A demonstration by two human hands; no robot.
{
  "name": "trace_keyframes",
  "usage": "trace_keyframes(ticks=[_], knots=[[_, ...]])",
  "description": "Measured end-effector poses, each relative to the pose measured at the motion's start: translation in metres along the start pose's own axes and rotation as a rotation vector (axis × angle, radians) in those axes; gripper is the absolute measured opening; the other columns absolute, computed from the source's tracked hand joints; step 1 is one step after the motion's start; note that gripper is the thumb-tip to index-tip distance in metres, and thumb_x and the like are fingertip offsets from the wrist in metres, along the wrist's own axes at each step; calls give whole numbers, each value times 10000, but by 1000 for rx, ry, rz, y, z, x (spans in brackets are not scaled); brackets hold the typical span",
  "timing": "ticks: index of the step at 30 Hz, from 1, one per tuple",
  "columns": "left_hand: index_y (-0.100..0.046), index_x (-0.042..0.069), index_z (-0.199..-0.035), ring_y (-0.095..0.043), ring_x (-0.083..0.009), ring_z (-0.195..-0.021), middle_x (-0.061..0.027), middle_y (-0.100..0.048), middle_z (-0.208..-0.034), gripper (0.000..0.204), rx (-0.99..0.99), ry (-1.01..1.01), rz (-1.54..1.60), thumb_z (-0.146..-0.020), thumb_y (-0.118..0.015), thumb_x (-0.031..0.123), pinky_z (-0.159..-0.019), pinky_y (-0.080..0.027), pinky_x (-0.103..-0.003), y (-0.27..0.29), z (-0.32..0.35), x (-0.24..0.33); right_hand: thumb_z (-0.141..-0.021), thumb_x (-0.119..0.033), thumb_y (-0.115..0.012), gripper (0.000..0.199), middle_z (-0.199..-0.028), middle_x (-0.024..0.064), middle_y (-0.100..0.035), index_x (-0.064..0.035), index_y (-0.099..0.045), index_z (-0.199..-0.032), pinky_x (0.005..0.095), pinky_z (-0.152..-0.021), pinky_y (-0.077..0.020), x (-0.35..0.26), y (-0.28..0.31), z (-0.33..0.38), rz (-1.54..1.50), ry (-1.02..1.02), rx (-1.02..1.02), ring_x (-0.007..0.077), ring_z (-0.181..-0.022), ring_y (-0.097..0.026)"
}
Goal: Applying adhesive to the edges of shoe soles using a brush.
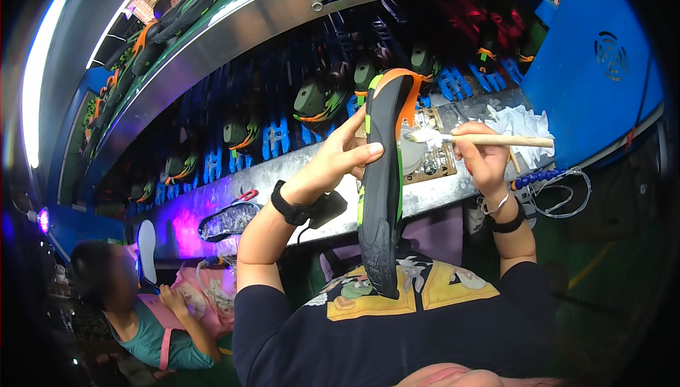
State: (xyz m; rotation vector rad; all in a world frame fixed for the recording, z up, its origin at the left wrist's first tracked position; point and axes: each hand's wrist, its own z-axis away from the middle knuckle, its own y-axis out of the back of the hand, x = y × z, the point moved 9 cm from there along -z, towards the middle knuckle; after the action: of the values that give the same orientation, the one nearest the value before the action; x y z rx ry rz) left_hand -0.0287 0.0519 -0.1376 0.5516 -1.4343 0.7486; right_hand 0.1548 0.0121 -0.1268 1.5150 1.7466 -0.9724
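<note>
- While the shoe sole (382, 181) stays the centre of the scene, its long axis runs from far to near: the end with the orange band (405, 91) points toward the rack, and the dark end comes down in front of the person's shirt (453, 320).
- Nearest to it is the left hand (338, 157), which grasps it from the left around its middle to far part, thumb laid across its face and the other fingers at its left edge.
- Just to the right of the sole lie the bristles (427, 137) of a brush (503, 140), pointing left at its right edge, below the orange band; whether they touch, I cannot tell.
- The brush lies roughly crosswise to the sole, its wooden handle running off to the right.
- Farther right, the right hand (485, 164) has its fingers closed around that handle, so the brush bridges the space between hand and sole.
- Beyond the bristles, a pale round dish (412, 158) shows on the metal bench (435, 194); to the right lies crumpled white cloth (520, 126).
- Left on the bench are red-handled scissors (248, 195) and a dark shoe (228, 222).
- At the far side, shoes and blue holders (275, 139) line the rack; at the near left sits a co-worker (159, 316).
</note>
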Motion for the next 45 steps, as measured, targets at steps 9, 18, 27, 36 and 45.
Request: trace_keyframes(ticks=[9, 18, 27, 36, 45], knots=[[-312, 30, -1228, -509, -101, -733, -61, -533, -896, 642, 123, -189, 32, -712, -607, 273, -596, -385, -212, 25, -1, 43, -811, -35, -520, 151, -734, 63, -524, 39, -534, -941, 192, -547, -408, -17, 42, 2, -7, 107, 242, 86, -613, -484], [-395, -46, -1088, -519, -171, -860, -126, -520, -988, 555, 924, -1138, -446, -664, -710, 125, -766, -426, -276, 81, -5, 244, -809, -66, -520, 155, -693, 55, -514, 33, -530, -928, 181, -519, -373, -27, 47, 29, 29, 110, 287, 80, -588, -469], [-270, -79, -989, -525, -233, -850, -149, -498, -915, 742, 1308, -1108, -1054, -557, -780, 242, -769, -420, -326, 94, -48, 271, -819, -85, -512, 156, -661, 44, -504, 20, -524, -933, 184, -517, -369, -30, 58, 40, 32, 98, 340, 84, -562, -469], [-544, -70, -952, -519, -362, -957, -253, -545, -991, 368, 909, -393, -1462, -693, -509, 188, -853, -395, -403, 95, -50, 213, -827, -95, -486, 174, -652, 48, -480, 30, -506, -946, 202, -516, -346, -24, 75, 49, 66, 76, 380, 98, -551, -435], [-574, -26, -574, -530, -114, -458, -74, -559, -499, 366, 648, -505, -1614, -719, -630, 306, -472, -418, -229, 32, -88, 281, -824, -82, -474, 169, -643, 54, -474, 31, -495, -948, 210, -509, -362, -1, 101, 55, 63, -9, 453, 102, -544, -440]])
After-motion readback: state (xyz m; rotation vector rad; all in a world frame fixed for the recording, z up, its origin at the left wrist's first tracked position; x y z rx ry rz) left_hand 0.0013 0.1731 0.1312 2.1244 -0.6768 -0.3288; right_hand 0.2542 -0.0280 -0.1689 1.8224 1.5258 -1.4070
